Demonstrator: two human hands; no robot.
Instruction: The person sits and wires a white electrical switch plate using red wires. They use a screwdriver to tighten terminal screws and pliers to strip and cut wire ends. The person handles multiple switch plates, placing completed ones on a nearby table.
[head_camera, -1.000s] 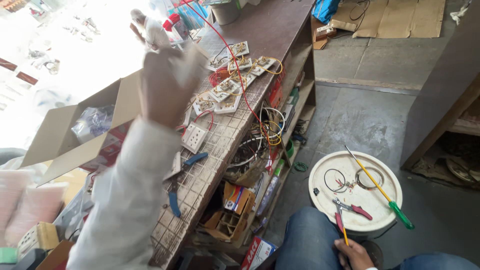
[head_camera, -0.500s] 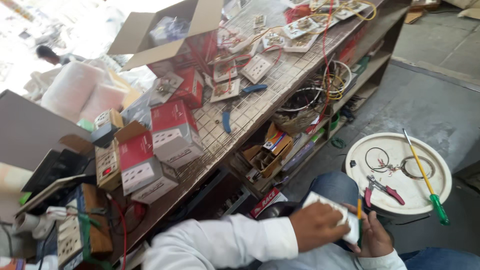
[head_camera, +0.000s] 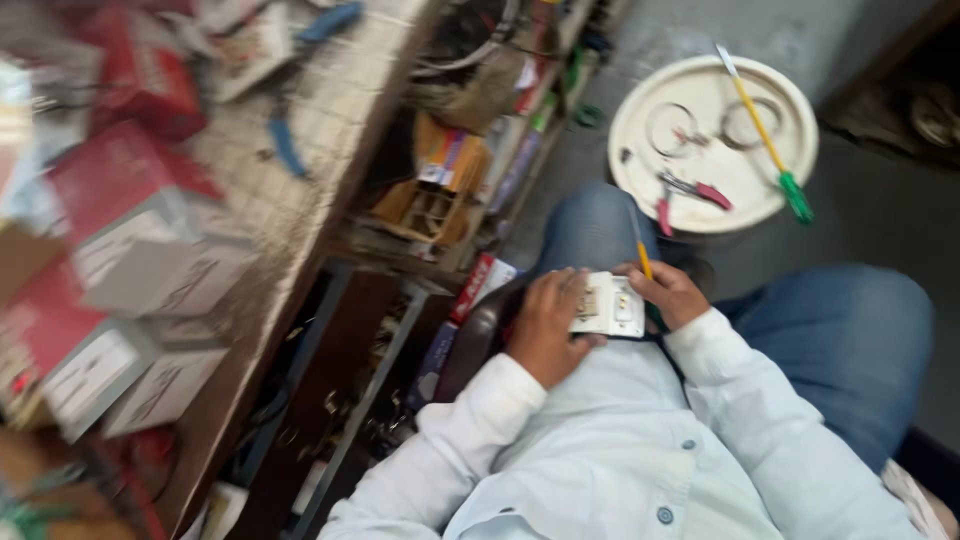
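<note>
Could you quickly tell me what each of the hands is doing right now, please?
Left hand: closed on the white switch plate, gripping its left edge.
Right hand: holding a yellow-handled screwdriver and touching the plate's right edge.

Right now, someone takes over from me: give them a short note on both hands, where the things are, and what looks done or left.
Left hand: gripping the left side of the white switch plate on the lap.
Right hand: at the plate's right edge, holding a yellow-handled screwdriver.
Nearby: white round lid on the floor carries red-handled pliers, a green-handled screwdriver and wire rings.
Done: plate brought to the lap.
Left: the picture is too blurred to tell.
</note>
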